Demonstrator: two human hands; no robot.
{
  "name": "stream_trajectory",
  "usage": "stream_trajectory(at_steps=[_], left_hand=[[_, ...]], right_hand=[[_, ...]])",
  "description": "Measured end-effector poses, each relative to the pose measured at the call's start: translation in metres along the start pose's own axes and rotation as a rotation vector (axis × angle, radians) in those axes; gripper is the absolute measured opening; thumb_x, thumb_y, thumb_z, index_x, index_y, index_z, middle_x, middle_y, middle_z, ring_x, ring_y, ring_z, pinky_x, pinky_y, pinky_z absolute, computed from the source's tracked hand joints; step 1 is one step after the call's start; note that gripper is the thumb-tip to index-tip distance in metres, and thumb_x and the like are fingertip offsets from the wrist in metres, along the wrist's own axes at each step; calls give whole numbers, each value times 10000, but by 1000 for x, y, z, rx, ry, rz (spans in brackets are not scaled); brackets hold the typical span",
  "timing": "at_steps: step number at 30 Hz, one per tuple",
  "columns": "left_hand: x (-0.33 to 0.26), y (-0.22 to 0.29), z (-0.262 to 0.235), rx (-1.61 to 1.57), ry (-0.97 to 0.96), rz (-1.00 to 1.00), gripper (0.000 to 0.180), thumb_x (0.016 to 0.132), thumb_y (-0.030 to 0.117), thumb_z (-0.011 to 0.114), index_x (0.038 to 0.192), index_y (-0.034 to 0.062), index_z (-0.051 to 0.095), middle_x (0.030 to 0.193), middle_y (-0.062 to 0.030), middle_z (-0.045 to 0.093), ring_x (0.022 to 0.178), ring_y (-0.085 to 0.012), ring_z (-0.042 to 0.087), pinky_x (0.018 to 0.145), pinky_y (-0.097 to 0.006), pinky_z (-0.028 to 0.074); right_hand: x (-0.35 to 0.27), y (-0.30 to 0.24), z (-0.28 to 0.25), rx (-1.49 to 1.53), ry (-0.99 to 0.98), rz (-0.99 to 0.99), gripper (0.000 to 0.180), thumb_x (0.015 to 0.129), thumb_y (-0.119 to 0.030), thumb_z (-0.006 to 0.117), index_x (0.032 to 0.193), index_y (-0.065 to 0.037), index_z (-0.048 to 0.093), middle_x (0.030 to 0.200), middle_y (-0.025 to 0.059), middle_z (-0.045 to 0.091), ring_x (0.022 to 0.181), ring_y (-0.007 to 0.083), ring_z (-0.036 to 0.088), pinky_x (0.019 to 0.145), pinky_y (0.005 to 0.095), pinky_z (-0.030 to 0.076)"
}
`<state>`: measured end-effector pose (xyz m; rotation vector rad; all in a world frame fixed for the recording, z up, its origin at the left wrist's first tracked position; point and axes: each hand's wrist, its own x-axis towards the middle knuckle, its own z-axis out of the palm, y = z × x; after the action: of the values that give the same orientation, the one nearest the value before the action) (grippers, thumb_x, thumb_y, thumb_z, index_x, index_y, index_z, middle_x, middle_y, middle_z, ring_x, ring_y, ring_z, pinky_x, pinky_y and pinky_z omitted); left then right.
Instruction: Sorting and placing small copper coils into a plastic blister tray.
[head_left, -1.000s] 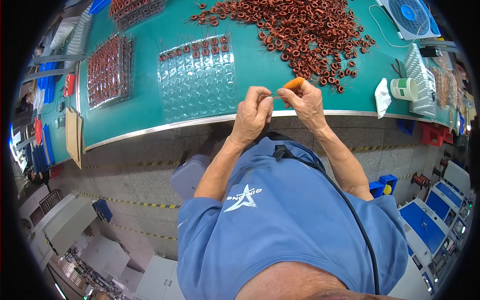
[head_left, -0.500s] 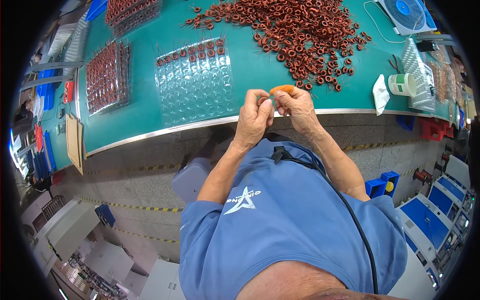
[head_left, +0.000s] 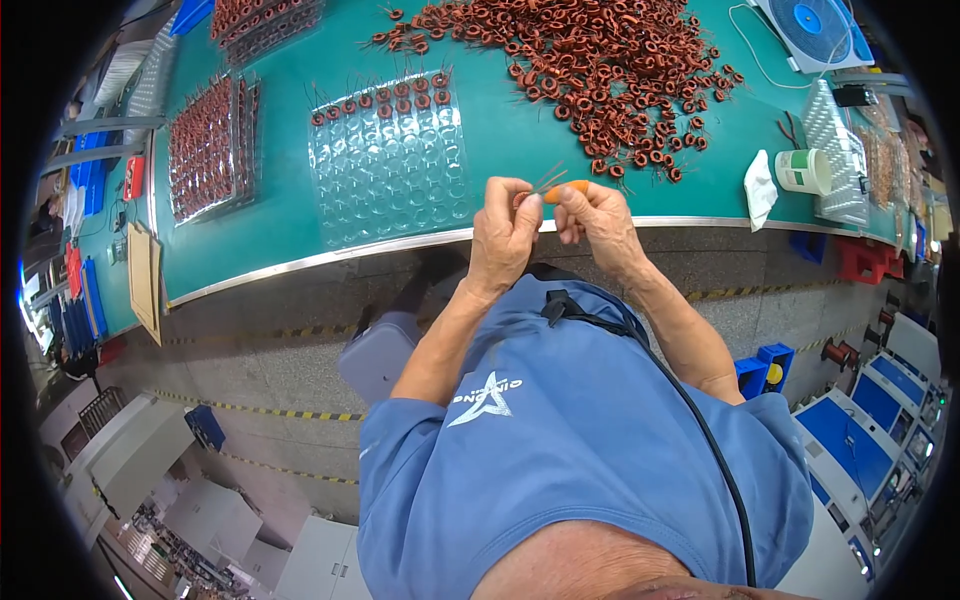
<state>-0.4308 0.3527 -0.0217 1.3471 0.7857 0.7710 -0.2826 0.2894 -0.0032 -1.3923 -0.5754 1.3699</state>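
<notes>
My left hand (head_left: 503, 240) pinches a small copper-coloured ring coil (head_left: 521, 198) just over the table's near edge, its thin wire leads sticking up and to the right. Beside it, my right hand (head_left: 606, 225) grips a small orange-handled tool (head_left: 568, 191). The tool's tip meets the leads near my left fingertips; its exact kind is hidden by my fingers. Beyond my left hand lies a clear plastic tray (head_left: 385, 185) of round pockets, with similar coils in its far rows. A large heap of loose ring coils (head_left: 610, 75) spreads beyond my right hand.
Stacked trays filled with coils (head_left: 210, 150) stand on the green table (head_left: 285, 215) at left. To the right are a white cloth (head_left: 761, 190), a white-and-green tub (head_left: 803, 171) and a blue fan (head_left: 812, 25). The metal table edge (head_left: 390, 250) runs in front of me.
The orange-handled tool has turned and shifted slightly, and the coil's leads now fan upward beside it. My right hand has rotated a little; my left hand stays nearly in place.
</notes>
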Motion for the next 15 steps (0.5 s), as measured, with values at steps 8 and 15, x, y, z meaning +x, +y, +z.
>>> stream_trajectory(at_steps=[8, 15], left_hand=[[14, 20, -31, 158, -433, 7, 214, 959, 195, 547, 1077, 22, 502, 782, -45, 539, 660, -104, 511, 594, -269, 434], [17, 36, -42, 714, -660, 368, 266, 813, 87, 671, 1008, 33, 497, 858, -107, 557, 771, -282, 594, 668, -376, 491]], right_hand=[[9, -5, -9, 241, -138, 221, 214, 899, -252, 661, 831, -51, 632, 642, -10, 574, 511, 56, 504, 457, 182, 390], [14, -6, -18, 176, -270, 388, 170, 888, -208, 668, 808, -61, 633, 642, -4, 584, 520, 65, 519, 457, 193, 377]])
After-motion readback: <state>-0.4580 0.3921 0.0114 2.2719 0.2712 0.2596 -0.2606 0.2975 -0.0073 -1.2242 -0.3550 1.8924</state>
